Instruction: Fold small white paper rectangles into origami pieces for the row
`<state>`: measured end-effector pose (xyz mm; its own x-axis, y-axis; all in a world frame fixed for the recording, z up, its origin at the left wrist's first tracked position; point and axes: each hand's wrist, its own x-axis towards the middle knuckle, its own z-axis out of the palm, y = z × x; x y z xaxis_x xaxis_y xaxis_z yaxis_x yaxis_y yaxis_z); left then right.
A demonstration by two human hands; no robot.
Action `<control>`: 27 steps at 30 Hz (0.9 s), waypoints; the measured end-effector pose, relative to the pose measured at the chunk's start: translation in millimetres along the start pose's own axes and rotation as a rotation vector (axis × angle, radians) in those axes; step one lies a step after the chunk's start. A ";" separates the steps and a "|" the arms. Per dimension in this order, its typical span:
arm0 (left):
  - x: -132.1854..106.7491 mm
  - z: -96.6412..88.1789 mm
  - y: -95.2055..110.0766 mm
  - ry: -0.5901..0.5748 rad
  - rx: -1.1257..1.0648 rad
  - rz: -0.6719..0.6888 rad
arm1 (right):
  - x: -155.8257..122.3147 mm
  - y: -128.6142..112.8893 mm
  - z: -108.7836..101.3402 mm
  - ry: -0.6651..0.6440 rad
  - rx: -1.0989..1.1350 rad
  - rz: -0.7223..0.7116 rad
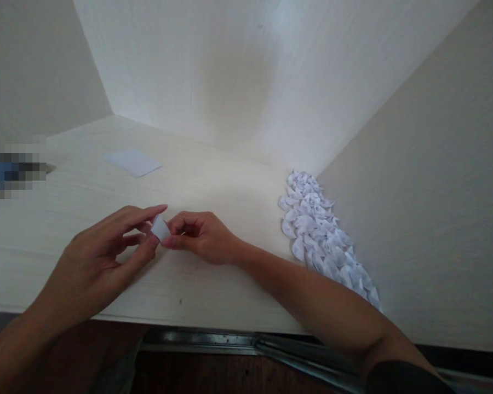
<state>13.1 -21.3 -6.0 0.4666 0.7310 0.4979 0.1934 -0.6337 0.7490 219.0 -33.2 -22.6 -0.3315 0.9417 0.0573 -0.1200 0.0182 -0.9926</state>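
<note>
A small folded piece of white paper (160, 228) is held between both hands above the pale tabletop. My left hand (107, 249) pinches its left side with thumb and fingertips, the index finger stretched over the top. On the other side, my right hand (201, 235) grips its right edge between thumb and curled fingers. Beyond the hands, a flat white sheet or stack of paper (135, 162) lies on the table; I cannot tell which.
Many small folded white papers (316, 224) form a long pile along the right wall. Pale panels (238, 82) enclose the table (230, 295) at the back and both sides. A blurred blue and dark object (8, 172) is at the far left. A metal rail (201, 338) runs below the front edge.
</note>
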 end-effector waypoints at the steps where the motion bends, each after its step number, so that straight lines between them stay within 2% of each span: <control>1: 0.7 -0.2 0.2 -0.011 -0.004 0.000 | 0.0 0.1 -0.4 -0.002 -0.002 0.001; 6: 4.7 -0.7 0.4 -0.011 0.003 -0.055 | -0.8 0.5 -1.4 0.009 0.012 0.014; 11: 6.5 6.6 -10.2 -0.036 0.046 -0.173 | -8.2 -1.6 3.2 0.074 -0.028 0.035; 15: 10.4 13.3 -14.1 -0.005 0.071 -0.153 | -8.7 -3.9 6.3 0.228 -0.240 0.001; 17: 11.9 16.0 -13.9 0.003 0.089 -0.121 | -5.7 -8.8 -0.1 0.349 -0.492 -0.025; 19: 12.2 18.4 -13.7 -0.009 0.114 -0.073 | -4.0 -20.9 -16.8 0.535 -0.960 0.025; 20: 12.0 19.6 -13.8 -0.021 0.135 -0.055 | -4.6 -30.3 -29.4 0.613 -1.073 0.056; 23: 10.4 22.8 -14.7 -0.064 0.184 -0.022 | -13.0 -67.9 -80.0 0.783 -1.328 0.182; 27: 9.3 25.0 -15.7 -0.093 0.236 0.037 | -26.2 -114.1 -148.0 0.847 -1.611 0.545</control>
<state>36.0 -10.9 -24.1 0.5522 0.6866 0.4730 0.3658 -0.7093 0.6026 379.8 -10.2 73.4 0.5152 0.8373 0.1829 0.8556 -0.5150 -0.0522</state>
